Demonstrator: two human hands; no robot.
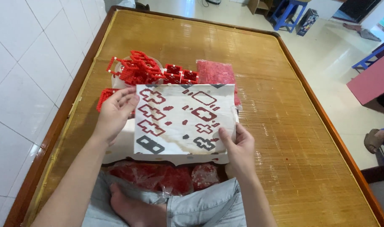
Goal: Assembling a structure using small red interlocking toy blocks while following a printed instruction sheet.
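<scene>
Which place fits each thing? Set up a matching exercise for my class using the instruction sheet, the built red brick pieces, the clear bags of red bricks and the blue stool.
1 instruction sheet
2 built red brick pieces
3 clear bags of red bricks
4 blue stool

A on the floor beyond the mat
B held in both hands
C by the lap
D behind the sheet

1-B, 2-D, 3-C, 4-A

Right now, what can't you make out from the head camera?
- Left hand: fingertips tucked behind the instruction sheet.
- Red brick assembly: lower part hidden behind the sheet.
- Bags of red bricks: upper part covered by the sheet; single pieces too small to tell.
- Right hand: fingers hidden behind the sheet.
</scene>
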